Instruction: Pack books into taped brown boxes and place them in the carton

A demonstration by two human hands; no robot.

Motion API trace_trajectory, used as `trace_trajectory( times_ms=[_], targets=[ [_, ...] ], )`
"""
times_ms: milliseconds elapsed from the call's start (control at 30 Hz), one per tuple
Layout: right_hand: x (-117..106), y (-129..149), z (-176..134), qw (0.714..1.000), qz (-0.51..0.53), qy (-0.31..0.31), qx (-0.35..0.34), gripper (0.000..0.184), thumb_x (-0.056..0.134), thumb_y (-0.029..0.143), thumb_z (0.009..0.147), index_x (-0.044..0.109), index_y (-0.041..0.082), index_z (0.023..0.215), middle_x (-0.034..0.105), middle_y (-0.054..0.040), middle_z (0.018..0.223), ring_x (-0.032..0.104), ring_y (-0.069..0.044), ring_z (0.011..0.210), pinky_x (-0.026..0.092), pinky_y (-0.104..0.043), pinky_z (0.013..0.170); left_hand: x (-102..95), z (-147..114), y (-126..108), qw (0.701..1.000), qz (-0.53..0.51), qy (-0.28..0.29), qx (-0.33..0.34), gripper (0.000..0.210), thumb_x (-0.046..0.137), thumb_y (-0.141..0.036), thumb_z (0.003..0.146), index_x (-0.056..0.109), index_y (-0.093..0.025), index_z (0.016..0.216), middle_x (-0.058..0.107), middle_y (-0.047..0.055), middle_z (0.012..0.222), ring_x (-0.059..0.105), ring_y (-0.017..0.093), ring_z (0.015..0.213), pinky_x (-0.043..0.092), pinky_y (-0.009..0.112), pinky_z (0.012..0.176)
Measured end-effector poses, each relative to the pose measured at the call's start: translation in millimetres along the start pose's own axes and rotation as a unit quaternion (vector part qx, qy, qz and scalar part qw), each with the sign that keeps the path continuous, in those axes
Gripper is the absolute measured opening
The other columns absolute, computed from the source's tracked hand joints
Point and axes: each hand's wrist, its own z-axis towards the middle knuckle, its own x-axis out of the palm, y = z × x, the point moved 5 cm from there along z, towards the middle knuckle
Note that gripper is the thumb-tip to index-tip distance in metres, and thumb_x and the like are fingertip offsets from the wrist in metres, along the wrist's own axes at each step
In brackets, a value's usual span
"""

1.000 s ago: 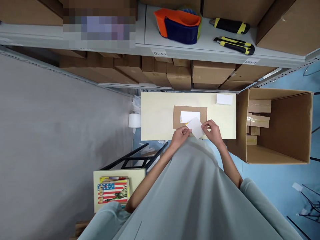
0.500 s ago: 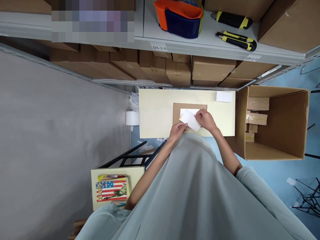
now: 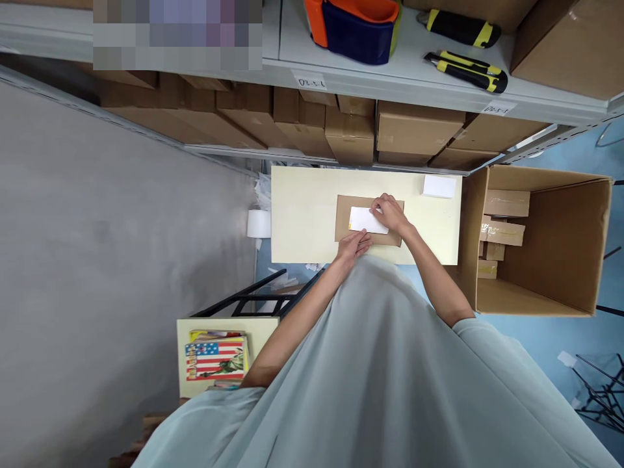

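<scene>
A flat brown cardboard box (image 3: 342,218) lies on the cream table, and a white paper label (image 3: 363,221) with a small yellow mark at its left corner rests squarely over its top. My right hand (image 3: 390,211) is at the label's upper right, thumb and fingers pinched together at its edge. Stretched across the near edge of the box is my left hand (image 3: 355,245), its fingertips touching the label's lower edge. How firmly the label lies on the cardboard I cannot tell.
A white stack of paper (image 3: 439,186) sits at the table's back right. Right of the table stands a large open carton (image 3: 560,247) with several small boxes inside. Above, a grey shelf (image 3: 414,81) carries a tape dispenser (image 3: 359,32) and two box cutters (image 3: 468,70). Magazines (image 3: 217,357) lie lower left.
The label, tilted and lifted between both hands before, now lies straight over the box. My left fingers have unfolded from their pinch. My right hand has shifted slightly left and away from me.
</scene>
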Motion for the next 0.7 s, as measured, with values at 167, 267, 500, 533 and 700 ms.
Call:
trace_trajectory(
  times_ms=[167,267,500,533,700],
  targets=[
    [3.8,0.5,3.6,0.999,-0.042,0.013,0.017,0.019,0.057,0.023,0.106,0.074,0.017,0.107,0.066,-0.0141,0.119,0.057,-0.031,0.118,0.048,-0.043,0.107,1.9,1.3,-2.3,1.0,0.009,-0.013,-0.008,0.036,0.095,-0.047,0.082,0.079,-0.019,0.097,0.083,0.014,0.121,0.081,0.023,0.103,0.064,0.032,0.092],
    [5.4,3.0,5.0,0.997,-0.069,0.016,0.026,0.022,0.055,0.022,0.107,0.076,0.015,0.111,0.066,-0.0159,0.122,0.058,-0.032,0.121,0.048,-0.044,0.108,2.0,3.0,-2.5,1.0,0.015,-0.019,-0.011,0.033,0.094,-0.045,0.084,0.08,-0.019,0.098,0.083,0.013,0.12,0.081,0.022,0.099,0.064,0.03,0.086],
    [8.0,9.0,7.0,0.993,-0.107,0.016,0.046,0.028,0.052,0.022,0.108,0.076,0.011,0.117,0.066,-0.0195,0.129,0.058,-0.034,0.129,0.049,-0.046,0.11,-1.2,10.7,-2.2,0.999,0.027,-0.031,-0.019,0.03,0.091,-0.042,0.086,0.081,-0.018,0.102,0.084,0.013,0.117,0.081,0.02,0.095,0.059,0.024,0.073],
    [7.9,9.7,7.0,0.993,-0.109,0.015,0.048,0.028,0.052,0.022,0.108,0.076,0.01,0.117,0.066,-0.0196,0.13,0.058,-0.034,0.129,0.05,-0.046,0.111,-1.6,11.4,-2.3,0.999,0.03,-0.031,-0.02,0.031,0.091,-0.042,0.086,0.081,-0.018,0.103,0.084,0.012,0.117,0.081,0.02,0.096,0.058,0.024,0.071],
    [7.7,11.6,6.3,0.992,-0.112,0.002,0.052,0.025,0.055,0.022,0.105,0.077,0.011,0.113,0.067,-0.0193,0.128,0.059,-0.034,0.129,0.051,-0.047,0.111,-2.1,11.7,-3.6,0.999,0.039,-0.021,-0.018,0.029,0.089,-0.041,0.088,0.081,-0.018,0.104,0.084,0.012,0.119,0.081,0.02,0.098,0.057,0.023,0.071]
  ],
)
